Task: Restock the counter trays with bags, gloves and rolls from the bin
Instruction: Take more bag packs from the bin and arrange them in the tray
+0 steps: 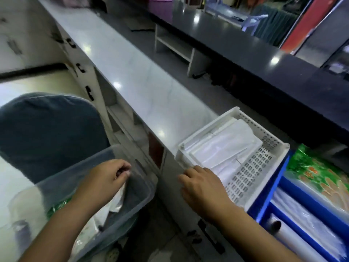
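The left hand (105,178) reaches down into the clear plastic bin (139,201), which stands below the bench's near edge, in front of a grey chair back (47,127). Its fingers (123,172) are curled together and pinch the top of a thin white plastic bag (118,202) that hangs inside the bin. A green printed packet (56,207) shows through the bin's near wall.

The right hand (204,188) rests at the near corner of the white perforated tray (251,167), which sits at the near edge of the pale bench (132,76). Its fingers (190,172) are loosely bent and slightly spread, the tips touching the tray's rim and the bench edge; they grip nothing that can be seen.

Inside the white tray lies a flat stack of folded white bags (224,146), filling its left part and leaving bare perforated floor on the right.

Just beside it, further right along the bench, stands a blue tray (272,188) holding a green and orange printed packet (321,173) and clear plastic rolls (309,225).
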### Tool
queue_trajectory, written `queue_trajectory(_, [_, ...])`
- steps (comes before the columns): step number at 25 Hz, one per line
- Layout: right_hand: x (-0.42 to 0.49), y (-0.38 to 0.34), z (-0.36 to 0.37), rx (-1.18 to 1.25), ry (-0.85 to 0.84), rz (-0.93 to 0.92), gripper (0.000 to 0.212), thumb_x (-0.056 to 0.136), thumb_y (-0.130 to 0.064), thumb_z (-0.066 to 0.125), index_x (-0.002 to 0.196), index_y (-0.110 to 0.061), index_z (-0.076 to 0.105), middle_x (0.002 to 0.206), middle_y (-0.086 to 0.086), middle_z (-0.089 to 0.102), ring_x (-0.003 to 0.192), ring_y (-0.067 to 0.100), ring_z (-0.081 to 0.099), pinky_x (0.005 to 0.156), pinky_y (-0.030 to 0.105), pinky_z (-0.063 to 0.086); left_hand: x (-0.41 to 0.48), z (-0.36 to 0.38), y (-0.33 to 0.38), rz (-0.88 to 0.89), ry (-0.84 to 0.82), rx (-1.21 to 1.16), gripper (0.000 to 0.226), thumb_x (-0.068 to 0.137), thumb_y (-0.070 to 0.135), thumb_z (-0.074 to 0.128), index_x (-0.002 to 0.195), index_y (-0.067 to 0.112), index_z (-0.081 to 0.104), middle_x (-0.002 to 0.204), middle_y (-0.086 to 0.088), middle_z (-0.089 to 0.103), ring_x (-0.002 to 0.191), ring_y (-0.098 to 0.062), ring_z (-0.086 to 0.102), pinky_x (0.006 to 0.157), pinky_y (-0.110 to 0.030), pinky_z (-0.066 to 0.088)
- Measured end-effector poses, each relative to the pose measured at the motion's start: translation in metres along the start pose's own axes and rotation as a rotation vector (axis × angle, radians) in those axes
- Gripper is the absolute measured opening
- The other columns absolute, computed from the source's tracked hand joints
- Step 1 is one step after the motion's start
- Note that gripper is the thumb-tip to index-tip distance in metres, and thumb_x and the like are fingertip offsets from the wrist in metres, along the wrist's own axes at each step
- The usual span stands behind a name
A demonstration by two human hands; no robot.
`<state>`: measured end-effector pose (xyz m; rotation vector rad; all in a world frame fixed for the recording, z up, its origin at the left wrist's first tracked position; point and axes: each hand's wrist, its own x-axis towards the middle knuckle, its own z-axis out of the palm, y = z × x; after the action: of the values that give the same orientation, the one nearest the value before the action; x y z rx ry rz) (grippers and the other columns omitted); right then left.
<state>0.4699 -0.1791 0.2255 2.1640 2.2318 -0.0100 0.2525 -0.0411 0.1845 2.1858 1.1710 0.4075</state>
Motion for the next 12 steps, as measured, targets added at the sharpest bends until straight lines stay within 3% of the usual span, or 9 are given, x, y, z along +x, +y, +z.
queue_trajectory(5, [0.102, -0.079, 0.050, 0.125, -0.164, -0.074, 0.026, 0.090, -0.032, 0.043, 0.107, -0.020, 0.059, 0.104, 0.003, 0.061, 0.097, 0.024, 0.055, 0.080, 0.035, 0.044, -0.003, -0.066, -0.124, -0.174, 0.051, 0.127, 0.015, 0.084, 0.022, 0.063, 0.098, 0.023, 0.067, 0.098, 0.006, 0.069, 0.087, -0.017, 0.062, 0.064, -0.026, 0.038])
queue_trajectory(8, [0.142, -0.108, 0.088, 0.168, -0.269, -0.055, 0.027, 0.087, -0.031, 0.045, 0.106, -0.019, 0.060, 0.102, 0.004, 0.062, 0.096, 0.025, 0.057, 0.076, 0.035, 0.045, -0.008, -0.079, -0.175, -0.250, -0.004, 0.158, 0.018, 0.086, 0.026, 0.061, 0.102, 0.024, 0.067, 0.104, 0.003, 0.069, 0.093, -0.017, 0.063, 0.066, -0.026, 0.041])
queue_trajectory(12, [0.176, -0.136, 0.148, 0.279, -0.441, 0.004, 0.026, 0.085, -0.030, 0.051, 0.104, -0.016, 0.062, 0.104, 0.006, 0.064, 0.096, 0.026, 0.059, 0.072, 0.035, 0.047, -0.017, -0.075, -0.226, -0.372, -0.052, 0.079, 0.016, 0.086, 0.029, 0.060, 0.101, 0.031, 0.066, 0.101, 0.009, 0.069, 0.081, -0.009, 0.059, 0.062, -0.024, 0.043])
